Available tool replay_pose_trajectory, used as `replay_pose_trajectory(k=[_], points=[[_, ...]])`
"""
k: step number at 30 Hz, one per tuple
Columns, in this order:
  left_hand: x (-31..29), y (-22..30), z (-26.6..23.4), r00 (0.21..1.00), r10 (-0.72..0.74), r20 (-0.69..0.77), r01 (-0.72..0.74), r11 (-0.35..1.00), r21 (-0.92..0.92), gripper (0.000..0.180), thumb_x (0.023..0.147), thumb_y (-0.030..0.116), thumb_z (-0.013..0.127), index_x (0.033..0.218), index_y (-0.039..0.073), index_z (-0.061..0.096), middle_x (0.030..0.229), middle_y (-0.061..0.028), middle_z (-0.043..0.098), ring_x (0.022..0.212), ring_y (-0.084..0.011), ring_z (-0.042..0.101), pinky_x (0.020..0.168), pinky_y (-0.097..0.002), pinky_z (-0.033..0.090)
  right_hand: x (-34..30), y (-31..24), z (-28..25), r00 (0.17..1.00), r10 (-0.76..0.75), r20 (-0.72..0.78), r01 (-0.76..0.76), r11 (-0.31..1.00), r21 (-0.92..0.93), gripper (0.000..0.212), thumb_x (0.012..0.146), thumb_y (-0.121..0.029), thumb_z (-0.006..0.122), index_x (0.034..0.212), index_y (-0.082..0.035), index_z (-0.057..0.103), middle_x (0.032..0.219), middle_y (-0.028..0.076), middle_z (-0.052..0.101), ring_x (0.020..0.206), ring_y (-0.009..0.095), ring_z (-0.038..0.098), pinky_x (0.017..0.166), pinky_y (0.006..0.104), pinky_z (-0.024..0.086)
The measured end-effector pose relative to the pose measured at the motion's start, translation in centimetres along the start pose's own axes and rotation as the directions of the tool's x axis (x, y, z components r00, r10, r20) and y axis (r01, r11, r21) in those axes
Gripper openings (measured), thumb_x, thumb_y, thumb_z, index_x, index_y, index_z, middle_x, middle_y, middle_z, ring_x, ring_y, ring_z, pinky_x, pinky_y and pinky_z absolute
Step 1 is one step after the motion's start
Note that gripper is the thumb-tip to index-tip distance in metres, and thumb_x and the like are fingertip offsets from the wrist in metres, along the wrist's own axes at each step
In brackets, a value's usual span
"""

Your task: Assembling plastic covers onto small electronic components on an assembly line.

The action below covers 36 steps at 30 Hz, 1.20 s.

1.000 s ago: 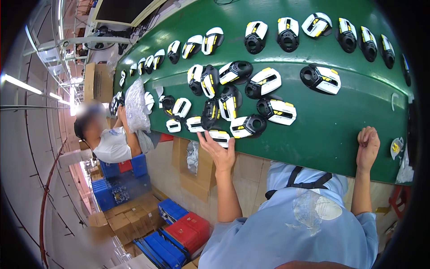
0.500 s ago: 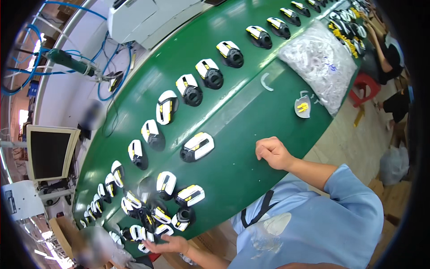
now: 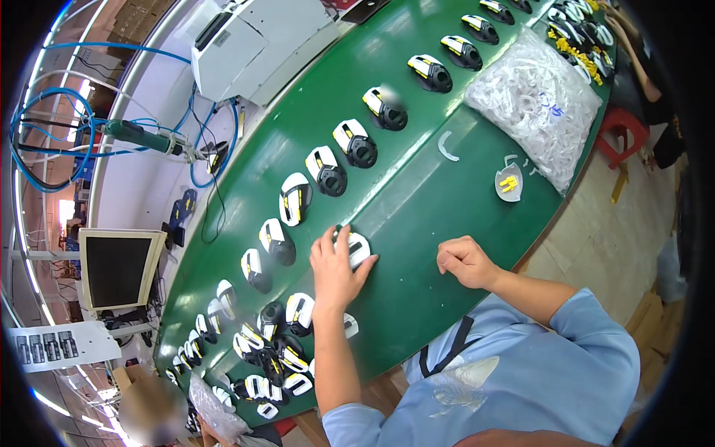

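Observation:
In front of me, my left hand covers much of a white-and-black plastic shell with yellow trim. Its fingers bend over the shell's far end and its thumb lies along the near side. The shell rests on the green table. To the right, my right hand is curled into a loose fist above the table, close to my body. Whatever may be inside those fingers is hidden. Beyond it, a small whitish dish carries yellow pieces.
A line of similar shells runs along the table, and several more are heaped at the near left. A clear bag of translucent parts lies at the right edge, near a curved translucent strip. A monitor stands left. Other people sit at both ends.
My left hand has moved from the heap at the near left, up and right, onto the lone shell. My right hand stays curled in about the same place. The view has shifted slightly.

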<state>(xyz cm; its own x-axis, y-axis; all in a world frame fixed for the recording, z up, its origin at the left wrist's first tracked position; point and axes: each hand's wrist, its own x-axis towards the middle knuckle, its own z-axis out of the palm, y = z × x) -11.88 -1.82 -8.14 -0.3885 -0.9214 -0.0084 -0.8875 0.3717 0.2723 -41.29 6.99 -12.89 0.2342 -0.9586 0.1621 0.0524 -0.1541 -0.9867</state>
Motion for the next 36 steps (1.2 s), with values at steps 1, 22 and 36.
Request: replay_pose_trajectory(k=[1, 22, 36], points=[[0.4, 0.2, 0.0, 1.0, 0.021, -0.014, -0.021, 1.0, 0.003, 0.079, 0.085, 0.041, 0.091, 0.149, 0.004, 0.061, 0.155, -0.0254, 0.053, 0.141, -0.0466, 0.047, 0.119, -0.0546, 0.04, -0.2, 0.0, -0.1, 1.0, 0.016, -0.012, -0.016, 1.0, 0.007, 0.033, 0.112, -0.018, 0.06, 0.086, 0.0, 0.067, 0.077, 0.007, 0.069, 0.069, 0.019, 0.064, 0.066, 0.034, 0.05], [-0.2, 9.3, -2.0, 0.988, 0.14, -0.064, -0.142, 0.99, -0.02, 0.028, 0.096, 0.034, 0.081, 0.092, 0.008, 0.073, 0.078, -0.0124, 0.07, 0.072, -0.0354, 0.069, 0.066, -0.0493, 0.052, 8.9, -5.6, -14.7, 0.956, -0.267, 0.125, 0.236, 0.44, -0.866, 0.02, 0.097, -0.028, 0.081, 0.097, -0.009, 0.076, 0.094, 0.009, 0.073, 0.089, 0.032, 0.071, 0.081, 0.0443, 0.057], [0.7, 8.3, -0.4, 0.904, 0.423, 0.06, -0.387, 0.87, -0.307, 0.089, 0.069, 0.039, 0.099, 0.148, 0.014, 0.066, 0.166, -0.0228, 0.046, 0.146, -0.0496, 0.045, 0.119, -0.0591, 0.043, 7.7, -7.0, -28.7, 0.996, -0.023, -0.084, -0.08, 0.132, -0.988, 0.02, 0.093, -0.028, 0.079, 0.101, -0.01, 0.082, 0.09, 0.011, 0.079, 0.091, 0.033, 0.071, 0.085, 0.0445, 0.057]])
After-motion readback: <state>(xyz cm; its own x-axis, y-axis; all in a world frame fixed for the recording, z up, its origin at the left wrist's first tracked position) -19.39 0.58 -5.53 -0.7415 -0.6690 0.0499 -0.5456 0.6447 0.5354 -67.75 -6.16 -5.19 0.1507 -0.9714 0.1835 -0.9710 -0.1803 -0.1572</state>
